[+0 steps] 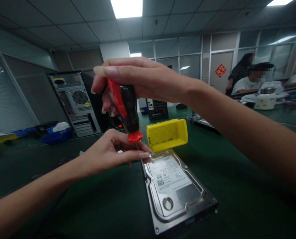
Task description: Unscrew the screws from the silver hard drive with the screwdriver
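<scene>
A silver hard drive [174,189] lies flat on the green table [100,205], its white label facing up. My right hand [135,79] is closed round the red and black handle of a screwdriver [126,109], held almost upright with its tip at the drive's far left corner. My left hand [113,151] pinches thumb and forefinger together at the screwdriver's shaft near that corner; what the fingers hold is too small to make out. A yellow plastic tray [167,134] sits just behind the drive.
An open computer tower [74,103] stands at the back left, with blue and yellow items [55,134] beside it. A black box [158,109] sits behind the tray. At the back right, other people sit at a table near a white appliance [265,99].
</scene>
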Action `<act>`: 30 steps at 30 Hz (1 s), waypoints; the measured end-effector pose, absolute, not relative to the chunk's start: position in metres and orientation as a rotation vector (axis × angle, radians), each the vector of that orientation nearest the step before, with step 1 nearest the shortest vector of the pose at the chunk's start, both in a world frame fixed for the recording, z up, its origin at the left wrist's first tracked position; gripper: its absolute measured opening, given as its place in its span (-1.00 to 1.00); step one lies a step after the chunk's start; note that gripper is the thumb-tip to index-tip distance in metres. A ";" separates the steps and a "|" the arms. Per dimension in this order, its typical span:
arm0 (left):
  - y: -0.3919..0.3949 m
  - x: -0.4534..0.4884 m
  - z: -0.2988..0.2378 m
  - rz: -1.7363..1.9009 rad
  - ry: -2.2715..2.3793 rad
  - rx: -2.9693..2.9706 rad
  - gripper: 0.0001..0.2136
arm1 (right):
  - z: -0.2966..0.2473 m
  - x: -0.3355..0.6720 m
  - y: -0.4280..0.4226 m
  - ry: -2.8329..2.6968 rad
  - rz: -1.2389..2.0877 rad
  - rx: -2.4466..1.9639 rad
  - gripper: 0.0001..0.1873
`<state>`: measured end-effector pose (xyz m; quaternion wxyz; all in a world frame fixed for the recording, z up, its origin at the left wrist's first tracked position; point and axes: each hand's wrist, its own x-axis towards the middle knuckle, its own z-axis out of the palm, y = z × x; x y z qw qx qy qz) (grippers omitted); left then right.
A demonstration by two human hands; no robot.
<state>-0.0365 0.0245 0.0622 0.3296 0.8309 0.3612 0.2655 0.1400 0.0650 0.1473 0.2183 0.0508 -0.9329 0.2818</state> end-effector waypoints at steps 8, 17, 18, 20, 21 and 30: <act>0.024 -0.033 0.065 0.650 0.896 2.108 -0.88 | 0.146 0.135 0.061 -2.432 0.277 0.014 -0.66; 0.021 -0.032 0.063 0.636 0.843 2.084 -0.86 | 0.140 0.125 0.048 -2.145 -0.075 -0.178 -0.47; 0.021 -0.032 0.063 0.632 0.857 2.086 -0.85 | 0.140 0.125 0.047 -2.125 -0.085 -0.209 -0.47; 0.019 -0.032 0.064 0.623 0.870 2.093 -0.84 | 0.140 0.126 0.046 -2.096 -0.100 -0.256 -0.46; 0.019 -0.031 0.065 0.620 0.871 2.095 -0.84 | 0.140 0.126 0.046 -2.085 -0.111 -0.273 -0.46; 0.017 -0.030 0.066 0.632 0.887 2.071 -0.85 | 0.137 0.124 0.046 -2.067 -0.057 -0.269 -0.49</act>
